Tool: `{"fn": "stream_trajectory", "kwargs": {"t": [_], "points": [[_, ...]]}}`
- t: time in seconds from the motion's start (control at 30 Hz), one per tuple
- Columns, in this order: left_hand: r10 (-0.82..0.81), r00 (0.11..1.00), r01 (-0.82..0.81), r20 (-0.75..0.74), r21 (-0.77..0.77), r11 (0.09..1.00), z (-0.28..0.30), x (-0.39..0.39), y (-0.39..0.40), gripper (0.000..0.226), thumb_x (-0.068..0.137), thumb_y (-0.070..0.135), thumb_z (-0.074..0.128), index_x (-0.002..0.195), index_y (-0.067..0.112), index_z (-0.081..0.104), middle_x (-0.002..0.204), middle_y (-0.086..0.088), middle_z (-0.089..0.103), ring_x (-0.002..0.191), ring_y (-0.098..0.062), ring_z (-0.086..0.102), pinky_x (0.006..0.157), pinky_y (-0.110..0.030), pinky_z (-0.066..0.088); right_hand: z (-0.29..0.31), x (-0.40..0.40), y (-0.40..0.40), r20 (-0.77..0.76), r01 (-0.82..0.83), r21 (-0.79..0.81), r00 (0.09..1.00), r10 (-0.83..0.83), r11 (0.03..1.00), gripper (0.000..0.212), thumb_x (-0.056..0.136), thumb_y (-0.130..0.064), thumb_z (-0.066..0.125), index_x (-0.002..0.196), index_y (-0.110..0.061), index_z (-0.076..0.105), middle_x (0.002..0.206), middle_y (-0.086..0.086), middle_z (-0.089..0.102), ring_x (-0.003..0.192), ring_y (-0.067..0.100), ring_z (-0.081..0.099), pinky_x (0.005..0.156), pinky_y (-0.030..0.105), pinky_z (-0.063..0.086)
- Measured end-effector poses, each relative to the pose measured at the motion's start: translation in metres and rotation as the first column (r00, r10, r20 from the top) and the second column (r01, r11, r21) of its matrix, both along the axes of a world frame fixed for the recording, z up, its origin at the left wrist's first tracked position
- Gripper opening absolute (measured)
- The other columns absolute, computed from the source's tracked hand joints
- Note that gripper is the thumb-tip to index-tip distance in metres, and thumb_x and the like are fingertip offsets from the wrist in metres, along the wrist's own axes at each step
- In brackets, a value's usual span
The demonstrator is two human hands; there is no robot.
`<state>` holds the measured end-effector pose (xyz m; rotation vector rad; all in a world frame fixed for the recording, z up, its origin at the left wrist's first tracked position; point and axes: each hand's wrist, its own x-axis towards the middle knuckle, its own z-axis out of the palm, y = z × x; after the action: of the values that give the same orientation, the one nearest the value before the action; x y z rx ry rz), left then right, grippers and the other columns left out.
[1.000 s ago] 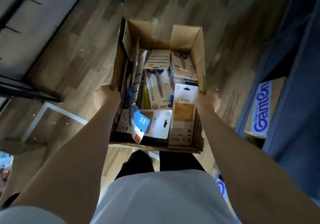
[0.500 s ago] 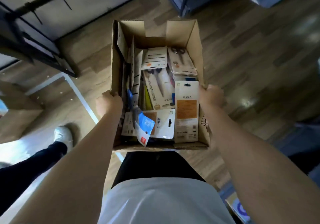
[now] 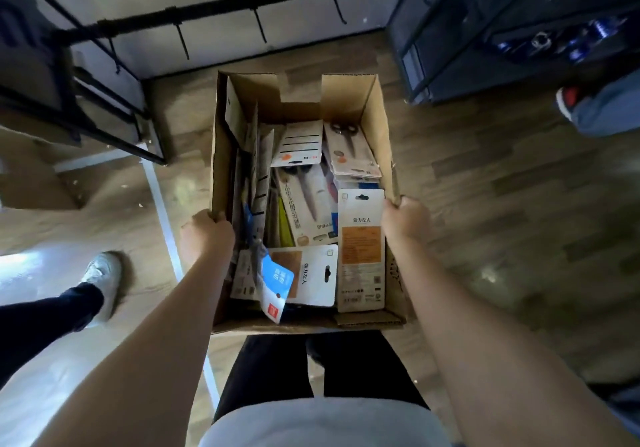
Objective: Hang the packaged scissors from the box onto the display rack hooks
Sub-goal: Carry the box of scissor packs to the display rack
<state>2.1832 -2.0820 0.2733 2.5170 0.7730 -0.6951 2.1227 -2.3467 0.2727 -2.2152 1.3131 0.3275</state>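
Note:
I carry an open cardboard box (image 3: 372, 110) in front of my body, above the wooden floor. My left hand (image 3: 207, 237) grips its left wall and my right hand (image 3: 404, 218) grips its right wall, fingers curled over the rims. Inside lie several packaged scissors: a white and orange card (image 3: 361, 249) at the right, a white card with a blue label (image 3: 301, 280) near me, and a pack showing black-handled scissors (image 3: 349, 148) at the far right. A black display rack bar with hooks (image 3: 221, 10) runs across the top of the view, beyond the box.
A dark shelving unit (image 3: 485, 31) stands at the upper right. Another person's leg and white shoe (image 3: 100, 280) are at the left, and a second person's shoe (image 3: 568, 100) at the right edge. Cardboard boxes (image 3: 31, 176) sit at the left under a black frame.
I have turned with the box still in both hands. The display rack bar and the dark shelving have come into view ahead, and the box at the right has left the view.

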Motion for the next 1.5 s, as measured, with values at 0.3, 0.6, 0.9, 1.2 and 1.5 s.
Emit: {"fn": "stream_trajectory", "kwargs": {"t": [0.3, 0.6, 0.9, 1.2, 1.5], "points": [[0.186, 0.983, -0.184, -0.013, 0.067, 0.981, -0.033, 0.047, -0.070, 0.026, 0.097, 0.021, 0.042, 0.100, 0.004, 0.062, 0.083, -0.013, 0.058, 0.075, -0.028, 0.049, 0.064, -0.034, 0.040, -0.047, 0.099, -0.065, -0.045, -0.136, 0.033, 0.990, 0.137, 0.990, 0.026, 0.094, -0.028, 0.054, 0.089, -0.007, 0.068, 0.084, 0.001, 0.065, 0.075, 0.022, 0.059, 0.061, 0.027, 0.045], [0.303, 0.953, -0.302, 0.001, 0.061, 0.951, -0.082, 0.066, -0.120, 0.025, 0.097, 0.025, 0.045, 0.094, 0.008, 0.063, 0.088, -0.015, 0.065, 0.079, -0.032, 0.058, 0.066, -0.036, 0.046, -0.088, 0.149, -0.117, -0.118, -0.272, 0.032, 0.954, 0.274, 0.962, 0.023, 0.095, -0.025, 0.052, 0.086, -0.010, 0.067, 0.087, 0.005, 0.069, 0.071, 0.019, 0.057, 0.050, 0.021, 0.034], [0.278, 0.961, -0.278, -0.008, 0.030, 0.960, -0.181, 0.091, -0.129, 0.027, 0.096, 0.026, 0.045, 0.097, 0.006, 0.063, 0.084, -0.018, 0.063, 0.078, -0.035, 0.058, 0.069, -0.038, 0.049, -0.178, 0.165, -0.128, -0.060, -0.238, 0.030, 0.969, 0.239, 0.971, 0.022, 0.096, -0.025, 0.050, 0.082, -0.013, 0.062, 0.092, 0.008, 0.068, 0.077, 0.021, 0.060, 0.066, 0.033, 0.053], [0.275, 0.955, -0.277, 0.110, -0.002, 0.961, -0.306, 0.100, -0.123, 0.027, 0.095, 0.022, 0.047, 0.091, 0.003, 0.065, 0.082, -0.017, 0.063, 0.071, -0.030, 0.053, 0.066, -0.033, 0.044, -0.298, 0.184, -0.124, 0.039, -0.297, -0.040, 0.954, 0.298, 0.954, 0.026, 0.097, -0.028, 0.049, 0.078, -0.013, 0.058, 0.086, 0.005, 0.067, 0.073, 0.016, 0.059, 0.050, 0.019, 0.036], [0.266, 0.949, -0.274, 0.168, 0.027, 0.961, -0.395, 0.108, -0.102, 0.027, 0.095, 0.023, 0.047, 0.093, 0.003, 0.066, 0.078, -0.016, 0.062, 0.068, -0.028, 0.049, 0.064, -0.032, 0.040, -0.392, 0.177, -0.091, 0.073, -0.228, -0.034, 0.971, 0.230, 0.973, 0.026, 0.097, -0.026, 0.050, 0.075, -0.012, 0.055, 0.090, 0.008, 0.067, 0.075, 0.016, 0.059, 0.046, 0.015, 0.029]]}}
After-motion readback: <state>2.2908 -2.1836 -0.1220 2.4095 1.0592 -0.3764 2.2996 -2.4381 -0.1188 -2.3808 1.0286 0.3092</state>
